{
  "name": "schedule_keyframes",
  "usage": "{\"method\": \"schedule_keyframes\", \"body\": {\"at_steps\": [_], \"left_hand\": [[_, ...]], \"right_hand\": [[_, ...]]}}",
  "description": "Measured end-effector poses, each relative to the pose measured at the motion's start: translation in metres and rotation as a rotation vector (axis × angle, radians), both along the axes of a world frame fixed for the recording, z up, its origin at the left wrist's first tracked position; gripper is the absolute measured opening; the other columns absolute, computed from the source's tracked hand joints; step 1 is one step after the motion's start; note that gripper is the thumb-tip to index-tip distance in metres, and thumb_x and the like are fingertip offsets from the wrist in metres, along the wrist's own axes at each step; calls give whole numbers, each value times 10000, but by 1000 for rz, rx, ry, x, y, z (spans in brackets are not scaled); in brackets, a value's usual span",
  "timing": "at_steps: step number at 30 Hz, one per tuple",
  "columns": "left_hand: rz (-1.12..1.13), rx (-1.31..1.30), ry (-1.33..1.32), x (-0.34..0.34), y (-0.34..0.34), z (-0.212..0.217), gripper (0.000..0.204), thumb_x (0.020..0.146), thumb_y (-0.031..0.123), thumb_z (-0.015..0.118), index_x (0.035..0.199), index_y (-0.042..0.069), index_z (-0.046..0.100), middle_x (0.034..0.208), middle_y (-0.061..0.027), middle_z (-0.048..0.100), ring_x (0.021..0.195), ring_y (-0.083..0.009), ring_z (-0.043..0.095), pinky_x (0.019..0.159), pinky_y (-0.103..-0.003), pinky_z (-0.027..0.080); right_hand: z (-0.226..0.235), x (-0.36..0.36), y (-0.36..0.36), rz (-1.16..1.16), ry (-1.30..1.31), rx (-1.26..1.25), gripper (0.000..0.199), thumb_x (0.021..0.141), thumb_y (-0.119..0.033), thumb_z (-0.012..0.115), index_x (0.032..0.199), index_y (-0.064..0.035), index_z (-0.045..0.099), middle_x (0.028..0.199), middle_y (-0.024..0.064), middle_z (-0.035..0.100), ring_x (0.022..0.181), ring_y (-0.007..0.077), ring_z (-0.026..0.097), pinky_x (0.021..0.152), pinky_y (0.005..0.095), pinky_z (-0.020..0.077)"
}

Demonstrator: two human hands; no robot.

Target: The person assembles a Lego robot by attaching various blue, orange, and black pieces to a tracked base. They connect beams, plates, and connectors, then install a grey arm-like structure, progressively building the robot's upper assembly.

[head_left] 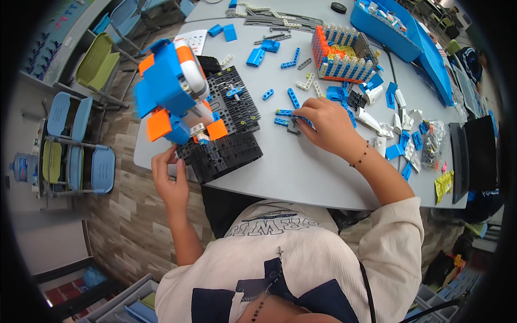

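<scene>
A building-block model stands at the left of the table, with a blue, orange and white upper body (164, 81) on black tracks (223, 159). My left hand (171, 183) grips the model's near-left lower corner between thumb and fingers. Right of the model, my right hand (328, 126) has its fingers closed at the ends of short blue beams (283, 112), beside a dark grey piece (293, 126). The fingertips partly hide how these parts join. Another blue beam (293, 98) lies just beyond, near a small blue link (268, 95).
An orange, white and blue block-built box (344, 56) stands farther back. Blue and white loose parts (396, 126) spread along the right, near a clear plastic bag (435, 142) and a yellow packet (444, 185). A blue bin (388, 32) sits at the far right; chairs (81, 145) stand left.
</scene>
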State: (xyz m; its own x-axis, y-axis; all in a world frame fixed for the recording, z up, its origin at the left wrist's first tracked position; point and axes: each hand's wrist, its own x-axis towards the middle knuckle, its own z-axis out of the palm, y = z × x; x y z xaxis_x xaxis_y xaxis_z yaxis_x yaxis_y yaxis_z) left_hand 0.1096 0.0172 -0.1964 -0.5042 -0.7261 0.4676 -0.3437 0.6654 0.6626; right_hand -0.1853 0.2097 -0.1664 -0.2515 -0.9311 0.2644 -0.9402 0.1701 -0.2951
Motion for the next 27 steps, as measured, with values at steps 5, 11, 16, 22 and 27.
{"method": "schedule_keyframes", "body": {"at_steps": [5,11,16,22,27], "left_hand": [[-81,58,117,-5,-6,15,261,818,24,621,1076,-15,631,898,-87,573,857,-187,557,824,-300,438],[-227,137,232,-20,-18,20,210,812,6,636,1013,-48,617,913,-106,598,878,-197,594,816,-295,452],[-293,160,280,-26,-22,20,165,811,3,642,967,-41,613,923,-111,601,853,-195,593,784,-292,453],[-156,-28,210,-25,-20,21,153,784,-11,642,929,-26,597,900,-121,586,821,-236,571,765,-307,450],[-276,-150,286,4,30,45,264,773,107,710,995,20,597,917,-111,591,824,-241,553,824,-389,432]], "right_hand": [[-9,-5,-23,-90,-104,73,143,795,-88,662,922,-31,693,931,115,624,774,292,625,709,370,510],[-10,-8,-26,-148,-208,134,121,810,-117,662,893,-33,690,906,108,610,780,295,617,701,373,502],[-3,-1,-26,-149,-169,-22,112,829,-113,663,903,-31,678,902,105,621,742,255,617,670,345,496],[37,25,3,-126,-939,47,166,904,-153,627,976,-5,648,834,45,684,708,87,611,605,237,474],[69,77,27,168,-1158,229,198,918,-190,615,1001,-13,650,795,34,671,673,67,574,605,221,459]]}}
